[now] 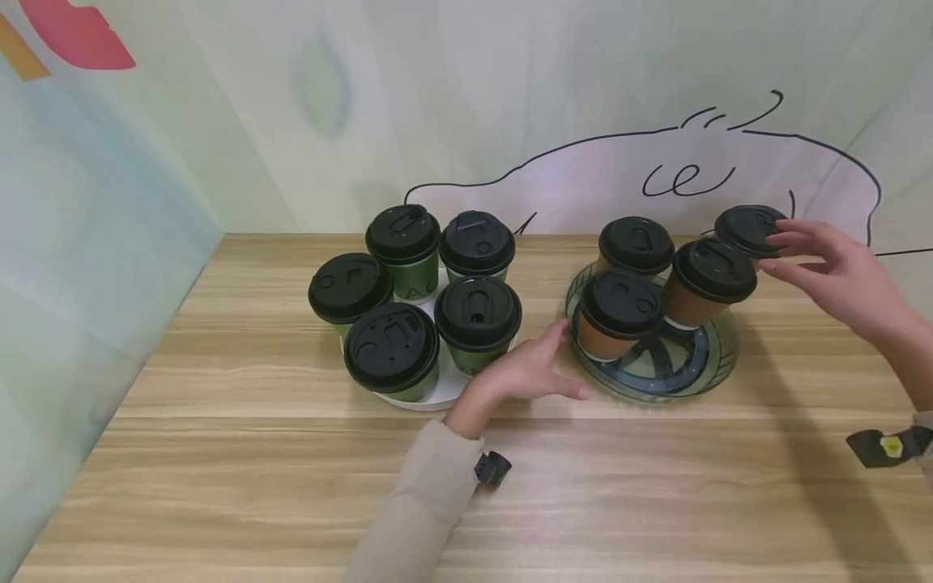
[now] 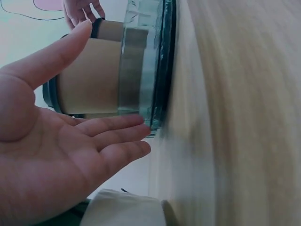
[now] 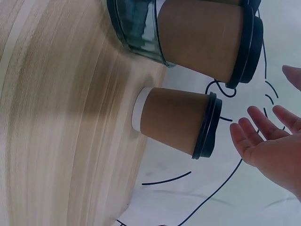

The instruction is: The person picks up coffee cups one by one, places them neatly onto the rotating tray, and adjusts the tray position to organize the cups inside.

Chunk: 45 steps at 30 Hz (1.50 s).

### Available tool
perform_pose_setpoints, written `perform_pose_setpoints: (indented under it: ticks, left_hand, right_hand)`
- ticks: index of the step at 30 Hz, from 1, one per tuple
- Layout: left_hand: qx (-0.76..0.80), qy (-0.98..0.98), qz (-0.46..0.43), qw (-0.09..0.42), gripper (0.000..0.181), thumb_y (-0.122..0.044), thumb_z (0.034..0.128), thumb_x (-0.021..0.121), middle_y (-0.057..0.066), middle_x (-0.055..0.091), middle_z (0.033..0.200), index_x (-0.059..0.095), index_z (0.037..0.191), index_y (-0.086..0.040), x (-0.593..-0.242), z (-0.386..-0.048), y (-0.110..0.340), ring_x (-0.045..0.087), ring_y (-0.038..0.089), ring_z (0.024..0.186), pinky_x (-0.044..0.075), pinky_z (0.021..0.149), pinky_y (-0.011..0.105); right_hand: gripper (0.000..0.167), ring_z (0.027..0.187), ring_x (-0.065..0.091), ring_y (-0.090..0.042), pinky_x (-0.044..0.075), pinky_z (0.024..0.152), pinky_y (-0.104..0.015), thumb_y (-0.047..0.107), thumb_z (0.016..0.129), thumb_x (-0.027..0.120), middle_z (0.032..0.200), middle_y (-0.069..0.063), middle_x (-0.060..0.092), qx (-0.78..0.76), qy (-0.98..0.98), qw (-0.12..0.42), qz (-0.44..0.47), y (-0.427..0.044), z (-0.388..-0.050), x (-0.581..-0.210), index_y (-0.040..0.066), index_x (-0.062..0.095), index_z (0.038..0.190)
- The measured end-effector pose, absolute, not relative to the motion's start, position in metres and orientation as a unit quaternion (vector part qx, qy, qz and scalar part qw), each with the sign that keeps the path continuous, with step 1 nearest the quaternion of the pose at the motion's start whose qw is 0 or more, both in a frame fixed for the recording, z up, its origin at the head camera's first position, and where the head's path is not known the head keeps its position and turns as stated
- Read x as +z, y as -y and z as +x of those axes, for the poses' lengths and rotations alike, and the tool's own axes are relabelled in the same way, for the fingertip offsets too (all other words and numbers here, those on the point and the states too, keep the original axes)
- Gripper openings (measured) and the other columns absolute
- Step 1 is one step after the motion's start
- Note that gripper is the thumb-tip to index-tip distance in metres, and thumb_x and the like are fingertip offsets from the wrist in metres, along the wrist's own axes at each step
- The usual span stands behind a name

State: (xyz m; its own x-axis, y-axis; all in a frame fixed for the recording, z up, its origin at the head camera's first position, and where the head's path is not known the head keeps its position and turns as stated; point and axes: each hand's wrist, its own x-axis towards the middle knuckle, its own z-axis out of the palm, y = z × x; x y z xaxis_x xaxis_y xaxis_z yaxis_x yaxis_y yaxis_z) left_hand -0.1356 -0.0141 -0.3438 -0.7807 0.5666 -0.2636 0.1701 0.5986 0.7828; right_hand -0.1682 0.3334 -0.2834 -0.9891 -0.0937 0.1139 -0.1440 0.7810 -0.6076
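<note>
A clear glass dish [image 1: 722, 368] bears brown paper cups with black lids, among them a front cup [image 1: 608, 336] and a right one [image 1: 688, 300]. My left hand [image 1: 532, 364] is at the dish's left side, fingers extended; in the left wrist view its fingertips [image 2: 136, 149] lie by the glass wall, and whether they touch is unclear. Another brown cup [image 3: 174, 120] stands upright on the table behind the dish. Near its lid is my right hand [image 1: 845, 271], fingers spread and loosely bent; in the right wrist view a gap separates them from the lid.
Left of the dish, a white round plate [image 1: 430, 401] carries several green cups with black lids, one [image 1: 477, 324] close to my left forearm. The wooden table [image 1: 255, 486] meets a printed backdrop [image 1: 291, 146] along its back edge.
</note>
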Motion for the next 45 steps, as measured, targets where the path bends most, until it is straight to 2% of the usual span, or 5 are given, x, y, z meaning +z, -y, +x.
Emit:
perform_pose_setpoints:
  ticks: [16, 20, 22, 24, 45]
  left_hand:
    - [0.392, -0.858, 0.212, 0.254, 0.098, -0.028, 0.0781, 0.073, 0.013, 0.031, 0.145, 0.006, 0.146, -0.003, -0.344, -0.136, 0.014, 0.032, 0.024, 0.130, 0.028, 0.105, 0.033]
    - [0.392, -0.860, 0.215, 0.247, 0.097, -0.028, 0.0779, 0.073, 0.014, 0.032, 0.144, 0.009, 0.146, -0.002, -0.344, -0.136, 0.015, 0.033, 0.024, 0.130, 0.028, 0.105, 0.032]
    - [0.394, -0.859, 0.217, 0.245, 0.095, -0.027, 0.0778, 0.073, 0.013, 0.034, 0.143, 0.011, 0.145, -0.002, -0.343, -0.135, 0.015, 0.034, 0.023, 0.129, 0.029, 0.104, 0.032]
    - [0.397, -0.858, 0.217, 0.245, 0.095, -0.028, 0.0773, 0.074, 0.012, 0.036, 0.142, 0.012, 0.145, -0.003, -0.343, -0.134, 0.015, 0.035, 0.023, 0.128, 0.030, 0.104, 0.031]
    - [0.397, -0.857, 0.214, 0.249, 0.101, -0.030, 0.0782, 0.072, 0.014, 0.021, 0.148, 0.002, 0.146, -0.004, -0.345, -0.134, 0.013, 0.028, 0.023, 0.132, 0.027, 0.105, 0.031]
  right_hand:
    - [0.062, 0.092, 0.038, 0.007, 0.030, 0.063, -0.003, 0.032, 0.091, 0.055, 0.126, -0.027, 0.044, 0.299, 0.952, 0.039, 0.046, -0.344, -0.175, -0.289, 0.003, 0.031, 0.140]
    - [0.064, 0.112, 0.043, -0.022, 0.043, 0.089, -0.032, 0.032, 0.092, 0.053, 0.129, -0.029, 0.041, 0.297, 0.954, 0.030, 0.040, -0.344, -0.177, -0.290, 0.002, 0.027, 0.142]
    - [0.065, 0.114, 0.038, -0.039, 0.038, 0.088, -0.055, 0.033, 0.093, 0.051, 0.131, -0.030, 0.039, 0.295, 0.954, 0.023, 0.036, -0.344, -0.178, -0.290, 0.002, 0.023, 0.143]
    - [0.066, 0.112, 0.035, -0.048, 0.033, 0.083, -0.064, 0.033, 0.093, 0.051, 0.132, -0.032, 0.037, 0.297, 0.954, 0.017, 0.036, -0.345, -0.179, -0.290, 0.001, 0.021, 0.143]
    - [0.069, 0.125, 0.022, -0.049, 0.025, 0.093, -0.064, 0.032, 0.094, 0.050, 0.143, -0.030, 0.021, 0.310, 0.950, 0.010, 0.038, -0.355, -0.191, -0.292, -0.001, 0.017, 0.144]
